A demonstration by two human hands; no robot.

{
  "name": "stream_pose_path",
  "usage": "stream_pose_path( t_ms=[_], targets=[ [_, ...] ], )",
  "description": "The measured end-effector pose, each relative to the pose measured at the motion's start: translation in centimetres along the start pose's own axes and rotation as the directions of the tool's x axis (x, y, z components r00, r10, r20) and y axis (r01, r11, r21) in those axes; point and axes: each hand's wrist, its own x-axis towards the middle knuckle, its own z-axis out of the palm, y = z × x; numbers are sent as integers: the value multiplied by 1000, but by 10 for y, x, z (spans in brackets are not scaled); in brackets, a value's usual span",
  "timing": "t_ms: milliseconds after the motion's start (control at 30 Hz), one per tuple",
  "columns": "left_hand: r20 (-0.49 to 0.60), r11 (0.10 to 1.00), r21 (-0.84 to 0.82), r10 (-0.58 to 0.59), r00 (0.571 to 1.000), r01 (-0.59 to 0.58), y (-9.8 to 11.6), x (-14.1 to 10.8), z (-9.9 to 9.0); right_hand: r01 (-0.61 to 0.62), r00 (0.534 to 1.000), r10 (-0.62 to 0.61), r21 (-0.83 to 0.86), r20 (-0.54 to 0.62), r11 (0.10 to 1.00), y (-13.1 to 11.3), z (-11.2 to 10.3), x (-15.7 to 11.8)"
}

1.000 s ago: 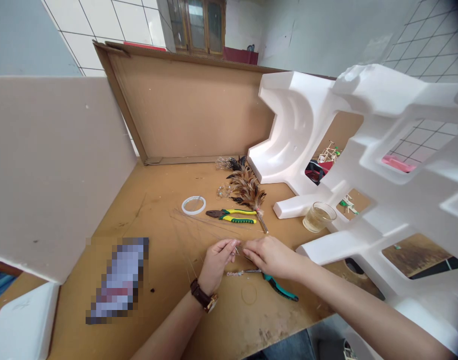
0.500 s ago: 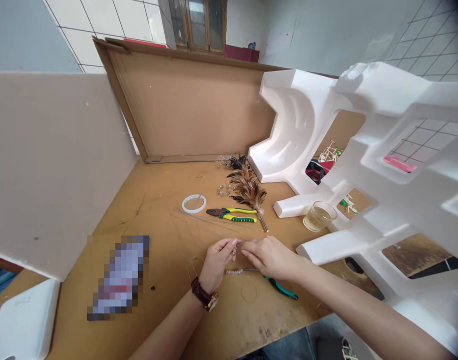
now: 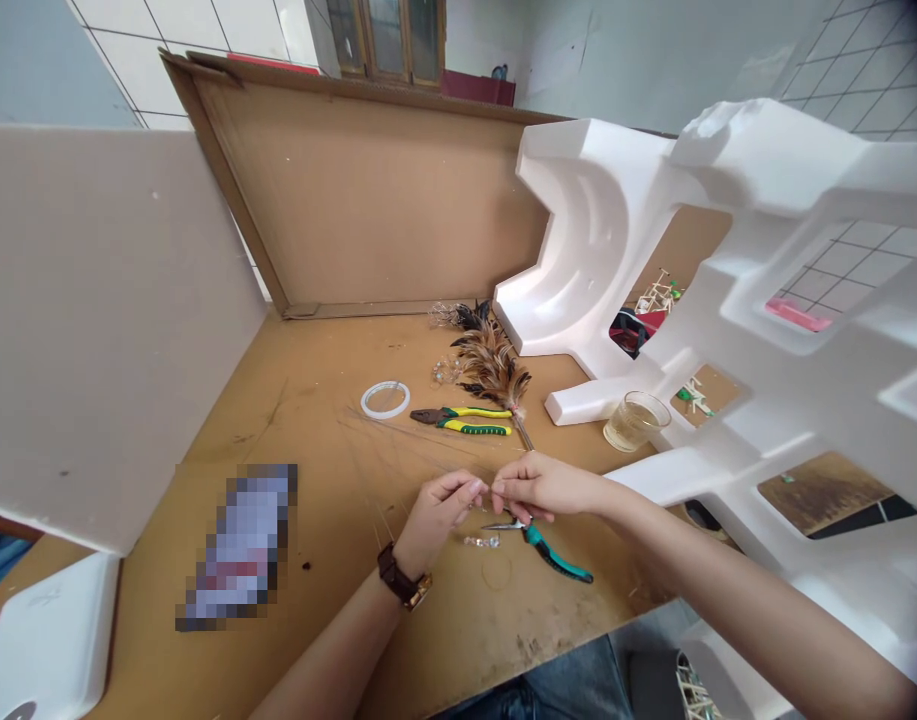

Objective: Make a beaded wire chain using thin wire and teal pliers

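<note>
My left hand [image 3: 441,512], with a brown watch on the wrist, has its thumb and fingers pinched together above the table [image 3: 338,640]. My right hand [image 3: 542,487] is pinched too, its fingertips almost meeting the left ones. Whatever is between the fingers is too small to make out. Below the right hand lie long-nose pliers [image 3: 554,557] with teal and black handles, partly covered by its fingers. Small clear and pinkish beads [image 3: 482,542] lie by the pliers' tips. A thin loop of wire or thread [image 3: 495,573] rests just in front of them.
Yellow-green pliers [image 3: 477,421], a white ring-shaped roll [image 3: 385,400], thin loose wires [image 3: 368,455] and a brown feather bunch [image 3: 495,368] lie beyond my hands. A glass [image 3: 636,421] stands beside white foam packing [image 3: 578,240] on the right. A blurred-out object [image 3: 240,550] lies left.
My right hand has turned and lifted slightly, uncovering more of the teal pliers. Both hands stay pinched close together. The whole view has shifted slightly.
</note>
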Motion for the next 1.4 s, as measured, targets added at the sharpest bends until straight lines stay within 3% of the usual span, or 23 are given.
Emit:
stream_pose_path(
  t_ms=[133,300,433,533,600,700,867,1100,1300,1400],
  targets=[
    [106,999,40,-28,994,24,4,-2,-1,5,999,-3,57,-36,998,-3,-3,-2],
    [138,999,7,-52,989,52,2,-1,0,-2,995,9,70,-96,998,-5,-2,-4],
    [100,999,-18,-34,994,36,3,-1,-1,23,977,8,140,-215,990,4,-7,-3],
    [25,998,-63,-7,1000,9,5,0,-3,1,939,77,226,-335,974,20,-6,-2],
    [-19,992,-126,6,1000,-8,5,1,-4,-48,937,124,231,-328,972,32,2,-2],
    [-66,979,-201,12,998,-25,4,3,-6,-88,973,125,188,-193,978,45,22,0],
    [-83,972,-233,20,996,-39,2,4,-5,34,955,18,169,-297,985,49,47,8],
    [-100,965,-259,19,995,-45,4,3,-5,45,945,36,239,-324,970,48,53,17],
    [-127,971,-231,31,991,-60,4,3,-5,23,898,79,226,-433,974,40,48,12],
    [-133,974,-217,30,991,-58,4,3,-3,37,898,107,316,-427,948,38,48,11]
  ],
)
